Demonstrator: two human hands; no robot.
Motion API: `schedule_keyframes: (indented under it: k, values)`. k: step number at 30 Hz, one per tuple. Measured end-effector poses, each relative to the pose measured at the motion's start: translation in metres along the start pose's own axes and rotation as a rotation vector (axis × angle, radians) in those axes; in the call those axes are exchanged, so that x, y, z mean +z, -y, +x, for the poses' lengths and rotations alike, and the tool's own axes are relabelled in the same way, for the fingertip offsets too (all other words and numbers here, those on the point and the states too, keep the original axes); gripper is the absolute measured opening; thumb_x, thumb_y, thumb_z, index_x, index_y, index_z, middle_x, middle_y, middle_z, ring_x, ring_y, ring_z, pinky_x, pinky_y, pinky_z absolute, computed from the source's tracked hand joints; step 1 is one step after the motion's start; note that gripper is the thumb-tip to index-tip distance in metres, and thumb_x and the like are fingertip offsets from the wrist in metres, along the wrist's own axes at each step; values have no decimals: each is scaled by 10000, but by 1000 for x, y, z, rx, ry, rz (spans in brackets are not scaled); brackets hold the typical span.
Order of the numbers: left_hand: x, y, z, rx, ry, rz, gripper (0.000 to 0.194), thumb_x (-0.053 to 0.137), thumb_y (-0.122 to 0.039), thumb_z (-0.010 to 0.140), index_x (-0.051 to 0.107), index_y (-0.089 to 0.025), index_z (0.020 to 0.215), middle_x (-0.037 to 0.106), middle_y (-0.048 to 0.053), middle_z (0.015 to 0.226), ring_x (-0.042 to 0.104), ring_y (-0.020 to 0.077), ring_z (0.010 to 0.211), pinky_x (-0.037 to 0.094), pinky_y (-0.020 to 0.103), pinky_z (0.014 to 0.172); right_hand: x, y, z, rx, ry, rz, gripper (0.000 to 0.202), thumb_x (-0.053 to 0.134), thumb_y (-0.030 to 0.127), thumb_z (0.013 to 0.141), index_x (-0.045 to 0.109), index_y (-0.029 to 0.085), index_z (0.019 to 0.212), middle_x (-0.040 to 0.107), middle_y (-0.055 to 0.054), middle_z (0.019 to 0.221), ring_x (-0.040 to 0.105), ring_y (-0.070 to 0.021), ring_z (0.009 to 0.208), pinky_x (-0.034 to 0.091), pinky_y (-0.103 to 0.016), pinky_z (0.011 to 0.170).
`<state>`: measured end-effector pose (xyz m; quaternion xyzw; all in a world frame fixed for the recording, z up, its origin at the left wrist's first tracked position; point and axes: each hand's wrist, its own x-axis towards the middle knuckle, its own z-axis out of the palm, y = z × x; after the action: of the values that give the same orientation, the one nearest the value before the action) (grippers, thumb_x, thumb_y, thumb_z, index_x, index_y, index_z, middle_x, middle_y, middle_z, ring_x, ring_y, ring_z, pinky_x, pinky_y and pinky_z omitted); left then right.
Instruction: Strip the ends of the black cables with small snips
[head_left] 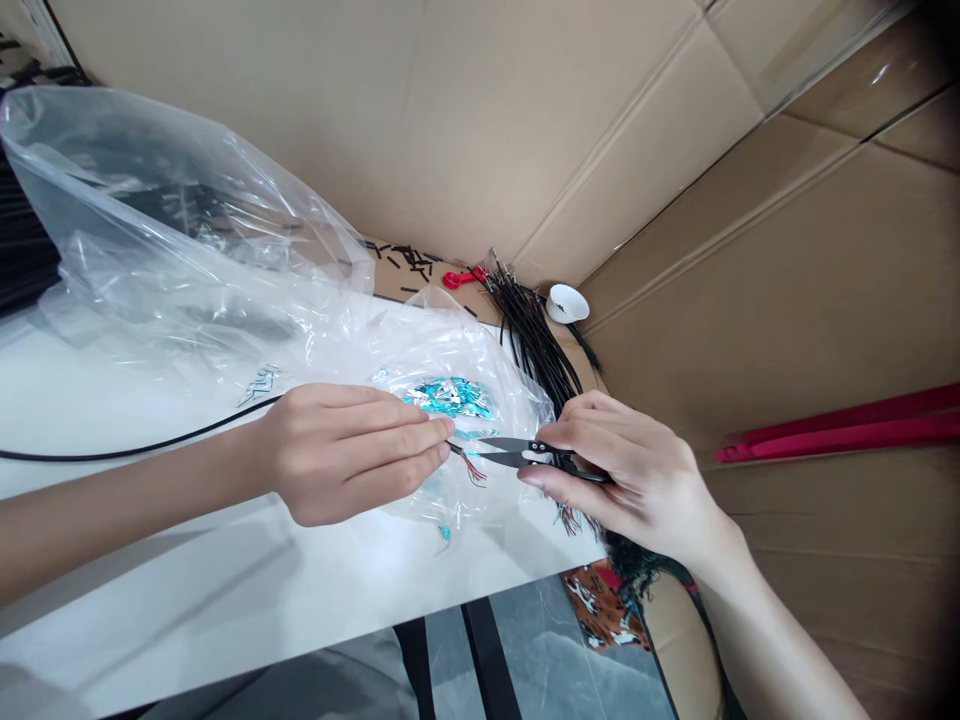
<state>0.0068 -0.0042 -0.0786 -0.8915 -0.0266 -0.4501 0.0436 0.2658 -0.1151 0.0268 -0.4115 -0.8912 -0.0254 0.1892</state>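
Note:
My left hand (367,455) pinches a black cable (150,446) close to its end, where several thin coloured wires (474,470) fan out past the fingertips. The rest of the cable trails off to the left behind my wrist. In my right hand (630,465) is a pair of black thread snips (525,452), gripped between thumb and fingers. Their blades are spread and point left at the cable end, right beside the wires. Beneath both hands lies a clear plastic bag (525,390) with small blue and silver scraps (450,396) on it.
Behind the snips lies a bundle of black cables (540,345) with a white cup (568,303) beside it. A red tool (463,277) and short black pieces (409,258) lie at the back. Cardboard walls (450,120) enclose the white table (247,610). A large plastic bag (195,200) fills the left.

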Motion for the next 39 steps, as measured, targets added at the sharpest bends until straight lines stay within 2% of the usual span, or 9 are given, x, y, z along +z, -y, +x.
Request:
schedule_keyframes:
  k: [3,12,15,19,25,30,36,39]
  values:
    - [-1,1,4,171,-143,-17,302,490,-129,973,767,-250,986,781,14,1147,745,136,981,625,247,888,1,1,0,6,-5,-17,165,663,295,955,660,137,905,550,-4,626,502,-153,574,495,-335,631]
    - [0,3,0,106,-107,-33,316,512,-150,968,745,-302,1117,772,-15,1176,759,140,954,645,252,841,1,2,-1,19,-10,-5,149,659,296,961,646,154,921,530,10,621,482,-142,567,495,-330,632]
    - [1,3,0,107,-108,-34,299,526,-158,966,750,-307,1096,771,-20,1180,758,139,958,641,250,851,2,2,-1,18,-5,-22,158,666,294,957,639,145,913,548,-5,628,504,-152,585,497,-332,631]
    - [0,3,1,151,-135,-28,290,510,-128,969,766,-249,1027,770,17,1182,748,145,994,630,253,891,3,2,1,7,-6,-27,158,657,301,963,641,151,918,552,-3,628,508,-152,588,501,-327,637]
    - [0,1,-2,20,-24,-56,252,543,-207,984,757,-310,1069,787,-28,1120,757,140,947,648,258,837,6,0,0,3,-12,-19,147,646,305,971,656,167,923,553,1,629,502,-145,580,496,-320,634]
    - [-1,1,2,138,-128,-2,288,491,-122,987,755,-237,994,785,6,1134,749,119,992,618,226,921,7,-3,1,-34,3,12,149,659,293,963,651,155,908,567,1,626,503,-140,568,492,-324,629]
    - [0,3,3,167,-133,-5,283,526,-112,962,771,-254,965,779,8,1156,744,136,1007,615,240,921,5,-7,5,-40,59,67,140,641,288,976,668,166,914,589,-1,646,523,-139,589,469,-311,633]
    - [0,3,4,181,-131,-4,293,515,-102,966,779,-226,949,786,32,1129,744,141,1007,607,245,941,5,-9,6,-40,81,85,160,633,300,982,660,167,899,572,0,640,515,-140,601,462,-306,630]
